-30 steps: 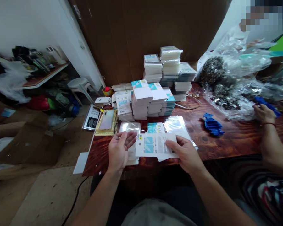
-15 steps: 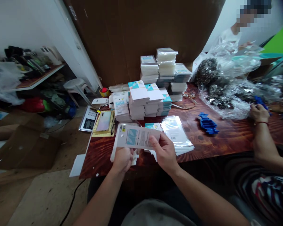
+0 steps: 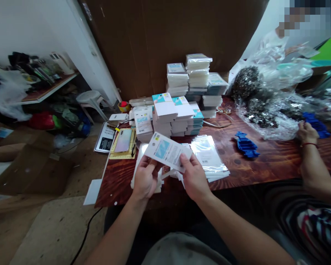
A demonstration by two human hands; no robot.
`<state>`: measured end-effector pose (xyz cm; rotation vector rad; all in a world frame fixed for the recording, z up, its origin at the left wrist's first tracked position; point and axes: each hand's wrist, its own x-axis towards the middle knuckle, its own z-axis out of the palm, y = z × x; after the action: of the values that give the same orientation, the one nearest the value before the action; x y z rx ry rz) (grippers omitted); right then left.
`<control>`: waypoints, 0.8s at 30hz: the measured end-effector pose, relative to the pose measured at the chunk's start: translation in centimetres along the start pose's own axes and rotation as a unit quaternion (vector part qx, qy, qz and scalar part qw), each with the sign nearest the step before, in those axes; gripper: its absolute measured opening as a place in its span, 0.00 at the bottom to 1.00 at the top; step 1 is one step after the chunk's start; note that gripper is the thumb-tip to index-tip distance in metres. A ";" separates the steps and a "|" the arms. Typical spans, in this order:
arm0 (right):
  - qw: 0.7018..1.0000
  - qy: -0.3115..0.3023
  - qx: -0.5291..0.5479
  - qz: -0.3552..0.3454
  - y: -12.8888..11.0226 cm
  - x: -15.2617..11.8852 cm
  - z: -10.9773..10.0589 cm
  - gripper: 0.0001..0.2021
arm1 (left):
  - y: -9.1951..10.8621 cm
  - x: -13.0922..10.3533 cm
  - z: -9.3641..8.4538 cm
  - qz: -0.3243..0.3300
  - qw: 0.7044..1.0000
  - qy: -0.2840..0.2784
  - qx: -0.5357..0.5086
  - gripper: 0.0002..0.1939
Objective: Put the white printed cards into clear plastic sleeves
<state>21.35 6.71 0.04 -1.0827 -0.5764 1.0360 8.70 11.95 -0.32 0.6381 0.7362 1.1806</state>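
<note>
A white printed card [image 3: 165, 149] with a blue picture and a yellow mark is held tilted above the table. My right hand [image 3: 196, 176] pinches its right end, thumb on top. My left hand [image 3: 145, 178] is closed at its lower left edge, fingers curled and partly hidden beneath. Under and beside my left hand lie clear plastic sleeves [image 3: 138, 165]. Right of my right hand, a pile of clear sleeves with printed cards [image 3: 209, 156] lies flat. Just beyond stand stacks of white and blue cards [image 3: 165, 110].
Taller stacks of packs [image 3: 198, 71] stand behind. At left are a phone [image 3: 123, 140] and a scale [image 3: 103, 138]. A blue plastic part [image 3: 246, 145] lies to the right, near a bag of dark metallic pieces [image 3: 262, 117]. A co-worker's hand [image 3: 307, 132] touches another blue part [image 3: 316, 125].
The card has tilted, its left end rising and its right end dipping. My left hand has moved slightly right and up. The co-worker's hand has shifted slightly in view.
</note>
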 end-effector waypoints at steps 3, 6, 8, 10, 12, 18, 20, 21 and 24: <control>0.990 -0.011 -0.086 -0.112 0.2 -0.6 0.6 0.11 | -0.6 -0.5 0.8 -0.004 0.998 -0.003 0.058 0.14; 0.949 -0.067 -0.199 -0.235 0.3 -0.9 0.6 0.08 | -0.3 -0.8 0.7 0.044 0.984 0.023 0.171 0.16; 0.911 -0.149 -0.242 -0.299 -0.1 -0.8 0.4 0.09 | 0.4 -0.9 0.2 0.056 0.972 0.024 0.226 0.15; 0.880 -0.231 -0.256 -0.326 -1.0 -0.5 -0.1 0.13 | 1.1 -0.9 -0.4 0.011 0.977 -0.013 0.211 0.15; 0.868 -0.295 -0.259 -0.304 -2.1 -0.2 -0.8 0.15 | 1.9 -0.9 -0.8 -0.059 0.986 -0.060 0.147 0.19; 0.837 -0.437 -0.253 -0.211 -4.7 1.1 -3.0 0.10 | 4.0 -1.2 -0.6 -0.182 0.970 -0.157 0.024 0.38; 0.825 -0.467 -0.246 -0.201 -5.0 1.4 -3.5 0.07 | 4.4 -1.0 -0.4 -0.220 0.959 -0.175 0.028 0.29; 0.821 -0.478 -0.243 -0.194 -5.1 1.4 -3.7 0.06 | 4.5 -0.9 -0.3 -0.238 0.955 -0.176 0.035 0.25; 0.830 -0.477 -0.230 -0.172 -5.0 1.1 -4.4 0.05 | 4.3 -0.3 -0.1 -0.252 0.953 -0.158 0.049 0.18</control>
<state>27.36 5.30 2.72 -0.7423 -1.8439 1.0970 6.09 12.81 2.95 0.6534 0.6352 0.5575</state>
